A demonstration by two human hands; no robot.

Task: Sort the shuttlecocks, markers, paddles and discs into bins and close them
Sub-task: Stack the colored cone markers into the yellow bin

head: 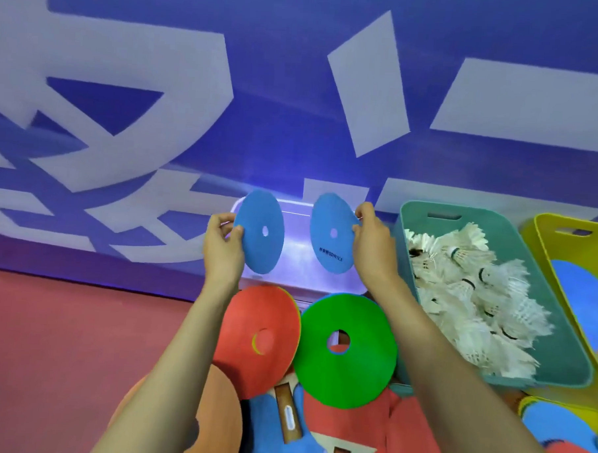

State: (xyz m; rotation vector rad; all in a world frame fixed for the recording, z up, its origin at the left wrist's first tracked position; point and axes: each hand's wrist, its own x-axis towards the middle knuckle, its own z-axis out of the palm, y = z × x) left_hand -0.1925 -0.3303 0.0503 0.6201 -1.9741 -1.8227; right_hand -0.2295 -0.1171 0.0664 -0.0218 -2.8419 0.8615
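Each hand grips its own blue disc by the edge, both held upright over the clear bin (pixel 298 260) at the far side of the red floor (pixel 63 336): the left hand (pixel 221 243) pinches the left blue disc (pixel 261 231), the right hand (pixel 372 246) the right blue disc (pixel 331 233). Nearer lie a red disc (pixel 255 337) and a green disc (pixel 347 348), partly over paddles (pixel 285 427). To the right, a teal bin (pixel 428 218) holds white shuttlecocks (pixel 466 288); a yellow bin (pixel 557 234) stands just beside it.

Right-hand blue disc (pixel 332 234) bears small dark print, possibly "GDNICE"
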